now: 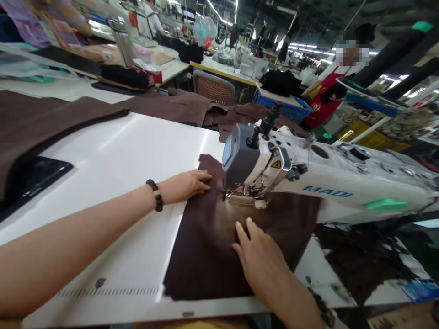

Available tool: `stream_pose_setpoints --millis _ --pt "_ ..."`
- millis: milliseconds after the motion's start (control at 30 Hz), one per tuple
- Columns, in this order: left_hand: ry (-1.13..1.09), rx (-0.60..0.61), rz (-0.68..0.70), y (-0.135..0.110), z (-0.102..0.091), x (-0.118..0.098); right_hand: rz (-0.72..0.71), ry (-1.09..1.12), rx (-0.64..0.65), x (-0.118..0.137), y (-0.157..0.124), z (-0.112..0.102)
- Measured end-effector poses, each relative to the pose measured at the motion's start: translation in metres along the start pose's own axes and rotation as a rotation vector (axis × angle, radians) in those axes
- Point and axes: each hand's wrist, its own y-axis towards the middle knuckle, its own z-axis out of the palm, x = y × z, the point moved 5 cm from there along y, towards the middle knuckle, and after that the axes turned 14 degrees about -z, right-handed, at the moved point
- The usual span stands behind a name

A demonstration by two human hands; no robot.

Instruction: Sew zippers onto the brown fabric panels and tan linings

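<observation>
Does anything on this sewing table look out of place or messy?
Nothing stands out. The brown cloth lies flat under the sewing machine, with the left hand and right hand pressed flat on it. More brown cloth lies at the table's far edge.

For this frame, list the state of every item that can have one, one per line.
Left hand: flat, palm down on the brown fabric, left of the needle.
Right hand: flat on the fabric, in front of the presser foot.
Brown fabric: spread flat on the table, running under the machine head.
Sewing machine: upright; foot position too small to tell.
Bead bracelet: on the left wrist.
</observation>
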Motion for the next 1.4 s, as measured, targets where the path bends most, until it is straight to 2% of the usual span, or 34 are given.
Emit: stream_pose_setpoints --millis 67,167,233,300,467,600,767,1067,1400 --pt "-0.015 -0.015 -0.028 -0.002 -0.003 -0.015 0.027 0.051 0.011 0.005 -0.002 -0.005" --pt "-0.018 -0.039 -0.06 -0.006 0.004 -0.046 0.08 0.117 -0.151 -0.008 0.011 -0.016" --pt "0.01 -0.045 -0.099 -0.008 0.014 -0.06 0.035 0.185 -0.228 -0.015 0.022 -0.014" --pt "0.053 -0.044 -0.138 -0.008 0.021 -0.065 -0.009 0.241 -0.24 -0.019 0.03 -0.004" --pt "0.127 0.007 -0.229 -0.004 0.024 -0.067 -0.04 0.288 -0.288 -0.019 0.033 0.021" --pt "0.136 0.022 -0.28 -0.002 0.023 -0.069 -0.063 0.321 -0.317 -0.025 0.031 0.023" --pt "0.093 -0.024 -0.322 -0.003 0.029 -0.067 -0.135 0.365 -0.269 -0.031 0.033 0.023" --pt "0.024 -0.127 -0.282 -0.005 0.035 -0.069 -0.177 0.361 -0.3 -0.034 0.033 0.028" --pt "0.16 -0.171 -0.201 -0.006 0.037 -0.075 -0.173 0.365 -0.305 -0.033 0.033 0.023"
